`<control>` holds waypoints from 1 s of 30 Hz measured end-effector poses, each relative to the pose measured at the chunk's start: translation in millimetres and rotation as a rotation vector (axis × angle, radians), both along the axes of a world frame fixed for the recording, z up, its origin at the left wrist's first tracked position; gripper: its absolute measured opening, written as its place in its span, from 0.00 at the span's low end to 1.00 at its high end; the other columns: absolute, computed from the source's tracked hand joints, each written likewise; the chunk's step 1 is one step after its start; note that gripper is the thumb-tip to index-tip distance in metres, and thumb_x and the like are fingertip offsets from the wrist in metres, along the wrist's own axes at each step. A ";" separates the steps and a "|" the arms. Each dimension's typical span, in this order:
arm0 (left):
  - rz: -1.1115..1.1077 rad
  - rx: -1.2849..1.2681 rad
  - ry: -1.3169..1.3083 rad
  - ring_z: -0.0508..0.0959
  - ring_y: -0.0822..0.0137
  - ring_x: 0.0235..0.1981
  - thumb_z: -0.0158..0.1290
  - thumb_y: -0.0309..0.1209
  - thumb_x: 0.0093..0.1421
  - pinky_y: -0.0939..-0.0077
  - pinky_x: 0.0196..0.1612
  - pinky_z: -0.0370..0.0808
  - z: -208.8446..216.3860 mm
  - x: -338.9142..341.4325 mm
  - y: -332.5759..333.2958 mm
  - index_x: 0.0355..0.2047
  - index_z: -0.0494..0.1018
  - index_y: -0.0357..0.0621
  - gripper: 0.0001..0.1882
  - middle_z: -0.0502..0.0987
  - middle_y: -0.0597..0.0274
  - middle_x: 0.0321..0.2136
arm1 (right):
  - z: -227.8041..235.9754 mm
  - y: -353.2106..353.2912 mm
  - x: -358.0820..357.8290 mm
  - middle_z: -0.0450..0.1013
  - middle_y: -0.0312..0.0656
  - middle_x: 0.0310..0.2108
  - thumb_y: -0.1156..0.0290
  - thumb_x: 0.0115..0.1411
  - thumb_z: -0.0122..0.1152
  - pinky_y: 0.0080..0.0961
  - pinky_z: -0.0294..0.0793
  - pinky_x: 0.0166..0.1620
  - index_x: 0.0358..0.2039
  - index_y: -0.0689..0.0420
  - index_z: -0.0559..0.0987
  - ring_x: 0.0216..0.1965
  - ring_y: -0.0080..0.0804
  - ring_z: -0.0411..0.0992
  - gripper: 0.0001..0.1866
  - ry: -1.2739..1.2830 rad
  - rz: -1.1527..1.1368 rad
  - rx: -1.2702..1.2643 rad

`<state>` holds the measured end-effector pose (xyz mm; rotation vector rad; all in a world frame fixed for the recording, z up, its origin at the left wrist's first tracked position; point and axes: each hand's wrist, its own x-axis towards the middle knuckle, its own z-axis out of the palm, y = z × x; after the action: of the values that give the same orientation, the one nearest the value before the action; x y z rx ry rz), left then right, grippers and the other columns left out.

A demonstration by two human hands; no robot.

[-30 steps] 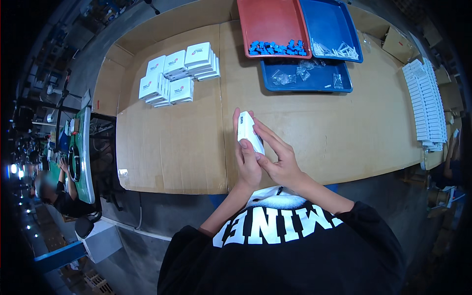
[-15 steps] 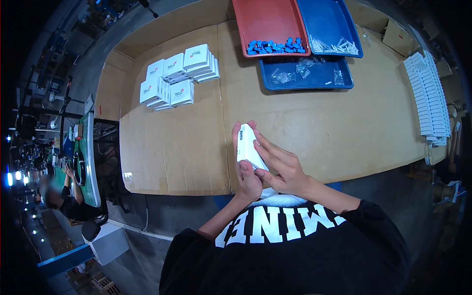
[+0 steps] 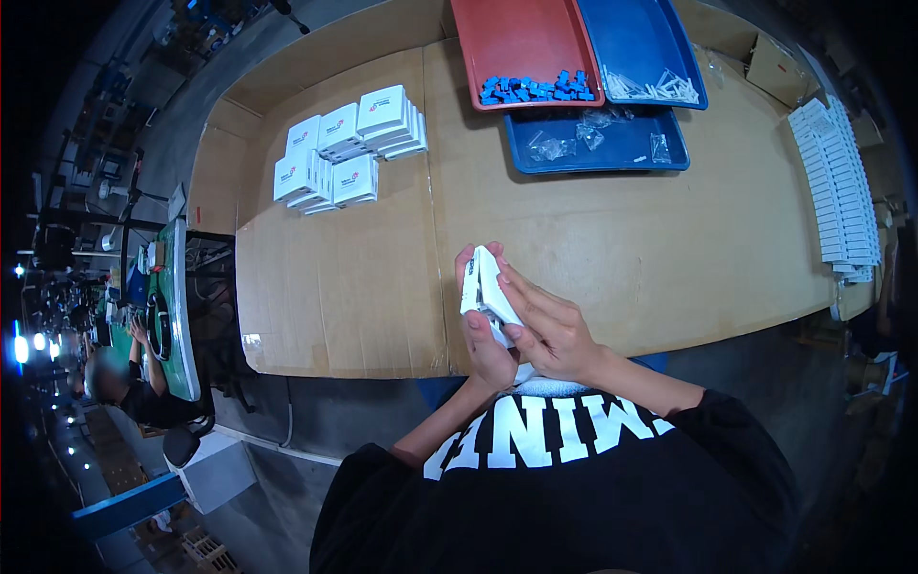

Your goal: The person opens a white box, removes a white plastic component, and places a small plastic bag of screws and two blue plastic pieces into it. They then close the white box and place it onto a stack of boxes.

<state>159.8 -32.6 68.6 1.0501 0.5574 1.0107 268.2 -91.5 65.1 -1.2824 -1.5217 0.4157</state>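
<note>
Matt cardboard tabletop (image 3: 593,239); glossy plastic trays (image 3: 521,38); white card boxes (image 3: 349,143).

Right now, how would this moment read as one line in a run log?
left hand: holds small white box | right hand: fingers on box | behind: white box stack, red tray, blue trays

Black short-sleeved shirt, white block lettering

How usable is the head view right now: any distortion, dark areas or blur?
Head view: strong fisheye bending of the table edges; the rim falls dark at left; the white box between the left hand and right hand is bright, its detail washed out.
</note>
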 end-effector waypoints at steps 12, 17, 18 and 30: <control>-0.003 0.299 0.184 0.62 0.54 0.66 0.49 0.60 0.58 0.59 0.68 0.58 -22.5 -1.2 17.8 0.76 0.41 0.40 0.56 0.55 0.42 0.70 | 7.0 14.1 0.3 0.70 0.45 0.58 0.61 0.73 0.56 0.30 0.70 0.62 0.67 0.62 0.64 0.60 0.31 0.70 0.28 1.114 0.094 -0.545; 0.139 0.486 0.293 0.65 0.53 0.63 0.39 0.72 0.63 0.58 0.65 0.62 -22.0 4.6 17.3 0.73 0.44 0.32 0.58 0.58 0.41 0.65 | 20.9 14.7 -16.9 0.69 0.51 0.59 0.63 0.70 0.62 0.28 0.71 0.61 0.70 0.64 0.58 0.60 0.33 0.71 0.35 1.013 0.054 -0.472; 0.139 0.485 0.292 0.65 0.53 0.63 0.39 0.72 0.63 0.58 0.65 0.62 -22.0 3.4 16.1 0.73 0.44 0.32 0.58 0.58 0.41 0.65 | 21.1 14.3 -19.1 0.69 0.52 0.60 0.63 0.70 0.62 0.29 0.71 0.62 0.70 0.64 0.58 0.61 0.34 0.70 0.36 1.001 0.040 -0.437; 0.230 0.555 0.282 0.70 0.53 0.57 0.30 0.83 0.56 0.59 0.58 0.69 -18.8 -4.9 4.5 0.65 0.59 0.27 0.64 0.62 0.44 0.59 | 33.8 -1.6 -35.5 0.66 0.56 0.64 0.62 0.67 0.67 0.32 0.72 0.63 0.71 0.65 0.56 0.65 0.39 0.67 0.41 0.901 0.040 -0.351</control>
<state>154.9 -28.1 49.8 1.6661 0.6540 1.2666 232.7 -93.1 98.9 -1.0818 -0.7192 1.1455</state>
